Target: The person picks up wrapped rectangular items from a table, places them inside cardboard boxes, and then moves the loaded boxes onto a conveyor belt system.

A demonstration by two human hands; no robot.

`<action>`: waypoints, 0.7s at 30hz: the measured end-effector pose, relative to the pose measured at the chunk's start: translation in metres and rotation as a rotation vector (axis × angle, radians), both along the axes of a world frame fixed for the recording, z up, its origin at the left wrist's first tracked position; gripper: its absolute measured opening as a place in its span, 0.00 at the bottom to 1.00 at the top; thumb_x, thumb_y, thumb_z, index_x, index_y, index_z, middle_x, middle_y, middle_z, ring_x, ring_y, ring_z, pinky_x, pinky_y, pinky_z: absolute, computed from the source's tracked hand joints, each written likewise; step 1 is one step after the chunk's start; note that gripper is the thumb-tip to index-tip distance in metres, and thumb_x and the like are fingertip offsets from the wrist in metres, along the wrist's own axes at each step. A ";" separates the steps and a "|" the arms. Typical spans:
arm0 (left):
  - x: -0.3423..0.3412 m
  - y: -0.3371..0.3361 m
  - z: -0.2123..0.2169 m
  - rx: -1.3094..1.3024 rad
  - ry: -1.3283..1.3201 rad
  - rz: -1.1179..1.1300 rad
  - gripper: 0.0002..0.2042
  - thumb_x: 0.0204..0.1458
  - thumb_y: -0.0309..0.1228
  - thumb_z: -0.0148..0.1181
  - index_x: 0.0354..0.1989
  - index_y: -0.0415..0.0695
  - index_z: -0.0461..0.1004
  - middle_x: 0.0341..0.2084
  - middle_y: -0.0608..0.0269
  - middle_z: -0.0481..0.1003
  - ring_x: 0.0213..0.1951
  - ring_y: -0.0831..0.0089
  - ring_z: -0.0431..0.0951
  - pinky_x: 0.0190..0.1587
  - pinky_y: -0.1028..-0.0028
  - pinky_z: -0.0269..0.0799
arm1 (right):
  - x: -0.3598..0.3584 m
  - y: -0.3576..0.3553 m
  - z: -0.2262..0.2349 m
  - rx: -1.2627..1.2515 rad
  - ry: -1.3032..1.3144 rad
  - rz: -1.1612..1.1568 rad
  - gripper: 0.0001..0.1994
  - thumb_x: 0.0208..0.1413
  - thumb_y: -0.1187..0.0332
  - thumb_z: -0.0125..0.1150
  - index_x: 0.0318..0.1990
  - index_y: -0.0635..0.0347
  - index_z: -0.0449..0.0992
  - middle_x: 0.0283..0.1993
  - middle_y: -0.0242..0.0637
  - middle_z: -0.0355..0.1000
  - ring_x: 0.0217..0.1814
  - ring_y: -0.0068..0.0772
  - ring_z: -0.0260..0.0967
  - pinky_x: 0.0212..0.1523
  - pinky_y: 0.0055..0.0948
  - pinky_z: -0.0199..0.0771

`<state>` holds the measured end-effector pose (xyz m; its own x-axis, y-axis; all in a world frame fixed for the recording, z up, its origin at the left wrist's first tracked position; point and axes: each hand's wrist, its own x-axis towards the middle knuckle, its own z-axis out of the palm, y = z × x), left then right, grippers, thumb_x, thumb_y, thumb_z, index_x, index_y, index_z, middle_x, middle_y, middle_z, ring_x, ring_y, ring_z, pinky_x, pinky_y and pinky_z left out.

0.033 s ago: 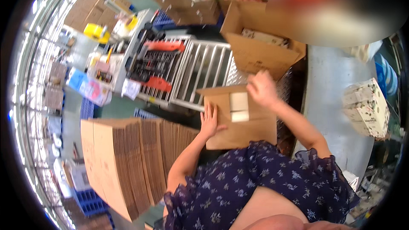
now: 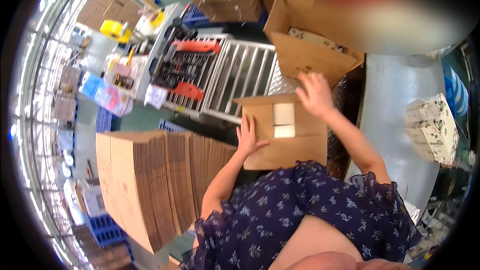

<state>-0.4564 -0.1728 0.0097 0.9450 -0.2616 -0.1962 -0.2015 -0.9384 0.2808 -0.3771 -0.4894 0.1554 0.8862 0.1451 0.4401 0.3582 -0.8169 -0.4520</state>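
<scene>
Yellow tape roll (image 2: 114, 30): seen on the far-left bench.
Flat boxes (image 2: 150, 190): stacked beside the left forearm.
Left hand (image 2: 247, 138): laid flat on the box's left side, fingers spread; placement unchanged from the earlier frame.
Box (image 2: 302, 152): set between the hands; a pale patch (image 2: 284, 115) shown mid-top.
Right hand (image 2: 318, 96): fingers fanned at the far right corner, curled earlier; nothing seemingly gripped, steadying apparently left to the left hand; contact cannot be told.
Patterned carton (image 2: 431, 130): placed on the right-hand table.
</scene>
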 end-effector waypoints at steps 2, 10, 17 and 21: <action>0.002 -0.001 -0.009 -0.243 -0.097 0.256 0.64 0.34 0.54 0.76 0.74 0.41 0.37 0.73 0.39 0.36 0.73 0.43 0.41 0.70 0.48 0.45 | 0.003 -0.014 -0.016 -0.083 -0.211 -0.024 0.22 0.56 0.57 0.61 0.53 0.62 0.71 0.44 0.45 0.72 0.50 0.49 0.66 0.50 0.45 0.67; 0.046 -0.010 -0.029 -1.028 -0.058 0.408 0.42 0.51 0.34 0.69 0.71 0.38 0.49 0.67 0.46 0.59 0.63 0.51 0.67 0.64 0.62 0.64 | -0.139 -0.026 -0.133 -0.153 0.128 0.074 0.22 0.49 0.60 0.66 0.51 0.56 0.71 0.58 0.44 0.65 0.66 0.49 0.59 0.70 0.48 0.53; 0.172 -0.028 -0.004 -0.770 -0.013 0.110 0.35 0.51 0.38 0.69 0.64 0.35 0.63 0.61 0.45 0.67 0.63 0.52 0.68 0.65 0.63 0.63 | -0.109 0.007 -0.201 0.413 0.317 -0.712 0.37 0.66 0.55 0.52 0.74 0.63 0.43 0.73 0.59 0.48 0.75 0.59 0.45 0.73 0.45 0.46; 0.282 0.014 -0.021 -0.712 -0.010 -0.052 0.35 0.51 0.39 0.68 0.66 0.38 0.62 0.63 0.47 0.66 0.63 0.50 0.66 0.65 0.63 0.62 | -0.039 0.081 -0.188 0.564 0.435 -0.787 0.42 0.66 0.53 0.52 0.73 0.70 0.37 0.76 0.62 0.40 0.79 0.56 0.38 0.75 0.42 0.42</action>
<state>-0.1746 -0.1583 -0.0112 0.9287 -0.3679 0.0474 -0.2467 -0.5172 0.8196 -0.4160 -0.4082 -0.0326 0.7389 -0.6643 -0.1124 -0.4637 -0.3803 -0.8002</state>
